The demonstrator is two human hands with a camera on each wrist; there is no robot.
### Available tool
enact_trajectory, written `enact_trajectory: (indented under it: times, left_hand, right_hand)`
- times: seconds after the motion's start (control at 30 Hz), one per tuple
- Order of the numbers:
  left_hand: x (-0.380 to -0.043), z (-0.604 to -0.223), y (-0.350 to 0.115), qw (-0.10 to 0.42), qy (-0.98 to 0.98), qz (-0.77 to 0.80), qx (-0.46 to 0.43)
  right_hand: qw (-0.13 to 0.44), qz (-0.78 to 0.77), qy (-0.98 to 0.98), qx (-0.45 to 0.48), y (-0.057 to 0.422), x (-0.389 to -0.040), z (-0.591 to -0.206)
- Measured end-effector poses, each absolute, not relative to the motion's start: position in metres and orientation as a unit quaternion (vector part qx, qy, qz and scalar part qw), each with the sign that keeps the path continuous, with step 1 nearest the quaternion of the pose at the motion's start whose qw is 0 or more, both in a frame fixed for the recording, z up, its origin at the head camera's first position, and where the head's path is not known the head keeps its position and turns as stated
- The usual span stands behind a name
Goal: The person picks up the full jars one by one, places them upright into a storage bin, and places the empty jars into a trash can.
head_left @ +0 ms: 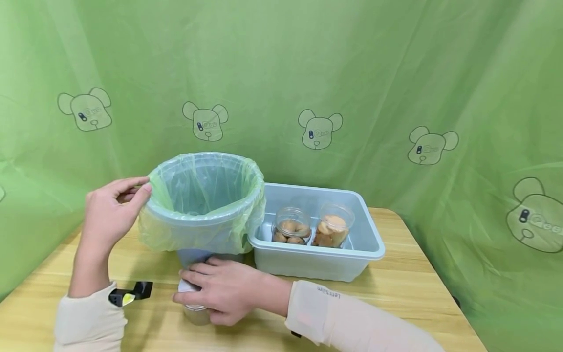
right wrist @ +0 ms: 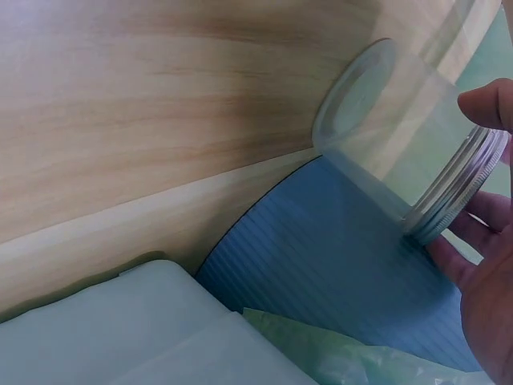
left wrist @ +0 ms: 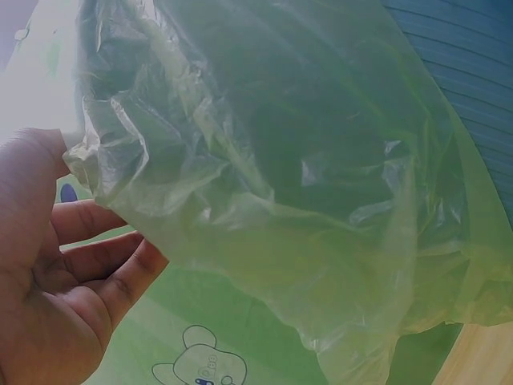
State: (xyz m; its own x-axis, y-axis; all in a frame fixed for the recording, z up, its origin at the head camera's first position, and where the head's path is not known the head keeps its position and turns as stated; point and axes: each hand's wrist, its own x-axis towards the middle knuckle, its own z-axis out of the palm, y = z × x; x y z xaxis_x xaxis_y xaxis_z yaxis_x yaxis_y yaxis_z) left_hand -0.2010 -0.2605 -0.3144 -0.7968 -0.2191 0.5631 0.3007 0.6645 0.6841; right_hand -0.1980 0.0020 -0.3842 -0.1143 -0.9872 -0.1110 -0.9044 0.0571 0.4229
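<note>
A blue ribbed trash can [head_left: 186, 256] stands on the table, lined with a thin yellow-green trash bag [head_left: 176, 232] folded over its rim. At the rim's left side my left hand [head_left: 112, 205] pinches the bag's edge between thumb and forefinger; in the left wrist view the other fingers [left wrist: 132, 277] lie loosely bent below it. In front of the can, my right hand [head_left: 230, 288] grips a clear jar [head_left: 196, 315] by its silvery screw lid [right wrist: 457, 184]. The jar stands upright, close to the can's base, and nothing shows inside it.
Right of the can, a light-blue plastic tub [head_left: 308, 266] holds two lidless-looking clear jars: one with round brown items [head_left: 292, 232], another with pale brown pieces [head_left: 332, 232]. The wooden table [head_left: 409, 283] ends at a green curtain [head_left: 264, 63] behind and on both sides.
</note>
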Motion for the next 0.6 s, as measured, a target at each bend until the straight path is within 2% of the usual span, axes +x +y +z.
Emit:
enact_trajectory:
  times: [0.23, 0.6]
  left_hand:
    - [-0.2002, -0.3134, -0.26, 0.318, -0.855, -0.41, -0.022]
    - [-0.2008, -0.3137, -0.2593, 0.324, -0.853, -0.409, -0.028]
  right_hand:
    - [0.128, -0.193, -0.711, 0.664, -0.0002, -0.1981, -0.3836]
    - [0.093, -0.176, -0.715, 0.67, 0.0001, -0.1973, -0.3828]
